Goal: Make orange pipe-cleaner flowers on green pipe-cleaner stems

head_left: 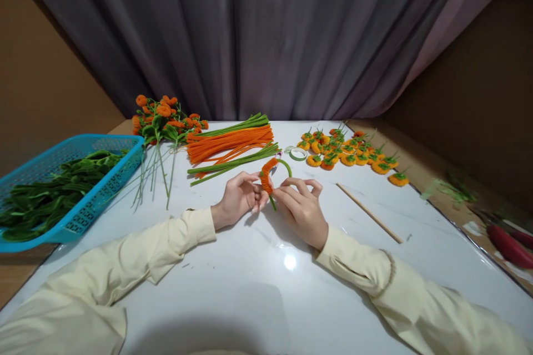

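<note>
Near the middle of the table, my left hand grips an orange pipe-cleaner flower, a coiled, ruffled band, between thumb and fingers. From the other side my right hand pinches at the flower's lower edge, its fingers closed by a green pipe cleaner that arcs out from the flower. A short green end sticks out below, between both hands. Just beyond them lie bundles of orange pipe cleaners and green pipe cleaners. The exact fingertip contact of my right hand is partly hidden.
A blue basket of green leaves stands left. Behind it lie finished stemmed flowers. Back right are several orange and yellow flower heads and a roll of green tape. A wooden stick and red-handled scissors lie to the right.
</note>
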Available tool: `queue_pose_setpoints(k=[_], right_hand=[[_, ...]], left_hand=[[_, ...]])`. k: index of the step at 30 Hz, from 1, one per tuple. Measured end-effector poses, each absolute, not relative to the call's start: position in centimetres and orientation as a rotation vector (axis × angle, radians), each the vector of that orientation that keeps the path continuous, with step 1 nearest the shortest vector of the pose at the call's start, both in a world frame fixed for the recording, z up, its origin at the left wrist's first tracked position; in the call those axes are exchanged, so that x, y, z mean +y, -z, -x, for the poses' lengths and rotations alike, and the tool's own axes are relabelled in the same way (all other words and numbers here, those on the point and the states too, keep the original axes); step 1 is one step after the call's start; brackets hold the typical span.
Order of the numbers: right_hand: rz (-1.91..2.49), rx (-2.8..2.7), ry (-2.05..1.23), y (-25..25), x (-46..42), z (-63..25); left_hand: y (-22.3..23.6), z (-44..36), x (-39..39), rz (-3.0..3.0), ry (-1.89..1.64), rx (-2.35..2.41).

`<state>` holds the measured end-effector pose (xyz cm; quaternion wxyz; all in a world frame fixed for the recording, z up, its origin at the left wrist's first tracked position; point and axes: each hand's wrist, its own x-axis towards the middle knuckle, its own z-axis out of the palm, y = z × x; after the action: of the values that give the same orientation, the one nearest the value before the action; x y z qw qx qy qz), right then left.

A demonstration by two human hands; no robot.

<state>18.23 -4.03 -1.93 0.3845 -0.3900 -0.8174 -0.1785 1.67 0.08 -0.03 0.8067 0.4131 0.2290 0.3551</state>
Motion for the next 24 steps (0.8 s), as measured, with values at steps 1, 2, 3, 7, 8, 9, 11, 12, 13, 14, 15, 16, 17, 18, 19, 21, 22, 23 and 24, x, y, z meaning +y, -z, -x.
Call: queue_pose_setpoints(k=[1, 2, 3, 7, 8, 9, 11, 12, 13, 14, 15, 16, 17, 18, 19, 21, 22, 23, 24], right_hand=[[0.983, -2.094, 0.434, 2.0, -4.0, -18.3], [0.978, -2.106, 0.422, 2.1, -4.0, -18.3], [0.978, -2.119, 0.421, 2.2, -4.0, -18.4], [0.988, -2.171, 0.493, 2.4, -4.0, -18.6], [0.985, -2.177, 0.504, 2.4, -4.0, -18.6], [0.979, -2.180, 0.506, 2.4, -4.1, -18.5], [0.966, -2.175, 0.499, 2.3, -4.1, -18.5], [0.954, -2.168, 0.496, 2.2, -4.2, -18.4], [0.943, -2.161, 0.493, 2.2, -4.2, -18.4], [0.936, -2.153, 0.491, 2.2, -4.2, -18.4], [0.932, -2.145, 0.492, 2.2, -4.1, -18.4], [0.929, -2.136, 0.498, 2.2, -4.1, -18.4], [0.929, -2.130, 0.506, 2.2, -4.1, -18.4], [0.930, -2.122, 0.514, 2.2, -4.0, -18.5], [0.932, -2.112, 0.517, 2.2, -4.0, -18.5], [0.942, -2.093, 0.498, 2.2, -3.9, -18.5], [0.945, -2.086, 0.483, 2.2, -3.9, -18.5], [0.942, -2.082, 0.474, 2.1, -4.0, -18.5], [0.934, -2.079, 0.477, 2.1, -4.0, -18.4]], left_hand=[[-0.1, -1.6, 0.2, -0.891, -0.776, 0.498], [-0.1, -1.6, 0.2, -0.884, -0.790, 0.515], [-0.2, -1.7, 0.3, -0.863, -0.805, 0.540], [-0.4, -2.1, 0.1, -0.743, -0.876, 0.584], [-0.4, -2.2, 0.0, -0.724, -0.883, 0.551], [-0.4, -2.4, -0.1, -0.710, -0.872, 0.507], [-0.3, -2.6, -0.2, -0.690, -0.805, 0.414], [-0.3, -2.7, -0.3, -0.683, -0.774, 0.382], [-0.2, -2.7, -0.3, -0.680, -0.751, 0.365], [-0.1, -2.6, -0.3, -0.682, -0.740, 0.356], [0.0, -2.5, -0.2, -0.683, -0.740, 0.349], [0.1, -2.4, -0.1, -0.678, -0.744, 0.342], [0.3, -2.3, 0.0, -0.667, -0.746, 0.337], [0.5, -2.2, 0.1, -0.652, -0.749, 0.335], [0.6, -2.1, 0.3, -0.634, -0.756, 0.336], [0.9, -2.1, 0.5, -0.604, -0.766, 0.342], [0.9, -2.1, 0.5, -0.598, -0.768, 0.344], [0.9, -2.3, 0.5, -0.596, -0.771, 0.345], [0.9, -2.4, 0.4, -0.595, -0.771, 0.346]])
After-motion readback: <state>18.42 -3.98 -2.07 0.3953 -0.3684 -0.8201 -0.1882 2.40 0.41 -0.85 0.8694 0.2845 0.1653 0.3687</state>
